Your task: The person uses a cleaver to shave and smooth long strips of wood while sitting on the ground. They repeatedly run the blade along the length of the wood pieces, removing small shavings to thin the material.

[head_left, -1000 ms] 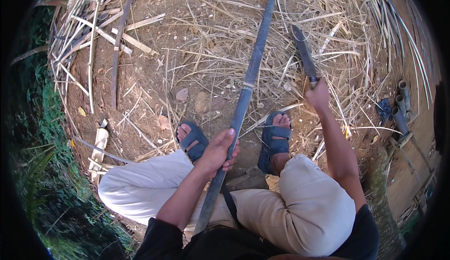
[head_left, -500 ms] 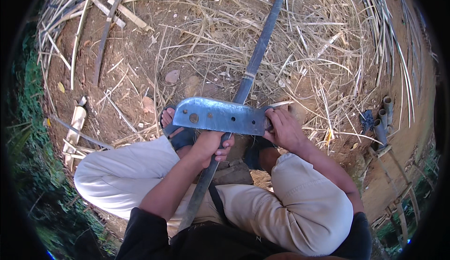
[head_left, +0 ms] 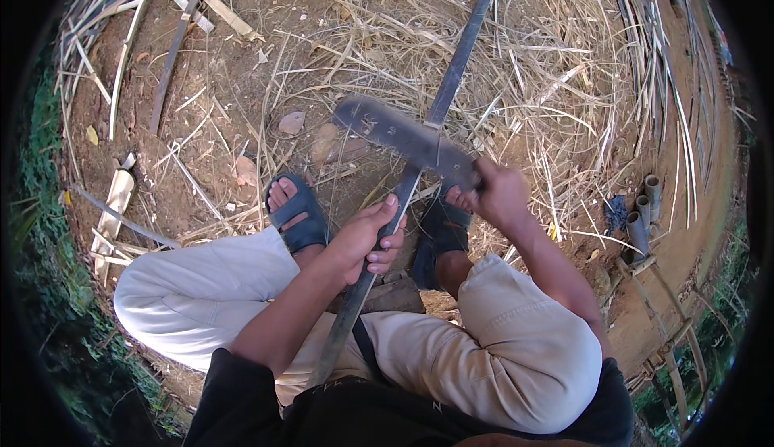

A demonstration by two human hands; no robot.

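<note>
A long dark strip of split bamboo [head_left: 461, 56] slants from my lap up over the ground between my feet. My left hand [head_left: 367, 241] is wrapped round its lower half, with the thumb along its upper side. In my right hand [head_left: 500, 197] is the handle of a broad cleaver-like machete [head_left: 395, 134], its fingers closed; the handle itself is mostly hidden. The dark blade, slightly blurred, lies across the strip near a pale ring-like node, pointing to the upper left. Whether its edge bites into the strip I cannot tell.
My sandalled feet [head_left: 298, 213] stand either side of the strip. Pale shavings [head_left: 371, 60] litter the dirt beyond. Long thin strips [head_left: 645, 52] lie at the far right, near several short bamboo tubes [head_left: 637, 229]. A split bamboo piece [head_left: 113, 209] lies at the left.
The machete has swung away from me along the strip, from above my left hand to near the node, and its blade has turned. My left hand keeps its hold on the strip.
</note>
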